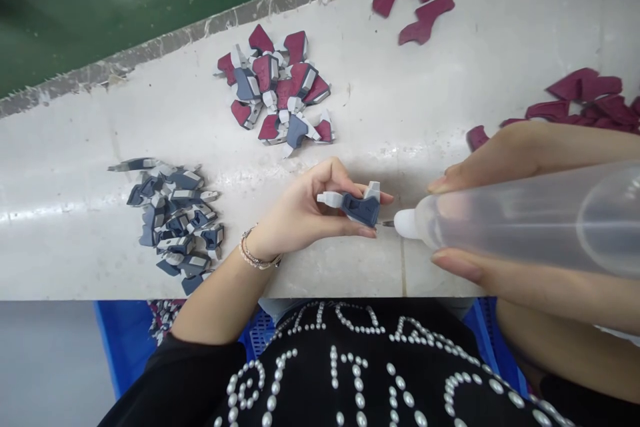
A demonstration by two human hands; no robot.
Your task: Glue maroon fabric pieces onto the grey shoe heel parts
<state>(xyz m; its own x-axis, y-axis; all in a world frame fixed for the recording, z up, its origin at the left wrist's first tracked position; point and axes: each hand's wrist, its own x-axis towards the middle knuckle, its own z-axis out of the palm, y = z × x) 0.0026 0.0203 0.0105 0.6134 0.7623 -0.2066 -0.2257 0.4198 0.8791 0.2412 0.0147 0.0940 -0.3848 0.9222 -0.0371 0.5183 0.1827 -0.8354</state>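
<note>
Between the fingers of my left hand point(310, 203) is a small dark blue and white plastic part point(361, 208), its recessed blue face turned up. My right hand point(505, 153) is wrapped round a large translucent squeeze bottle point(515, 217) lying nearly level. The bottle's white cap point(406, 223) ends in a thin metal needle tip point(385, 223), which is at the lower right corner of the part. Whether the tip touches it I cannot tell. Past my right hand lie dark red flat pieces point(575, 107), partly hidden behind the hand.
Left on the white table point(350, 20) is a pile of blue and white parts point(175, 213). Farther back lie similar parts with red faces point(280, 87). Several loose red pieces point(420, 13) are at the back. Blue crates point(120, 340) stand below the front edge.
</note>
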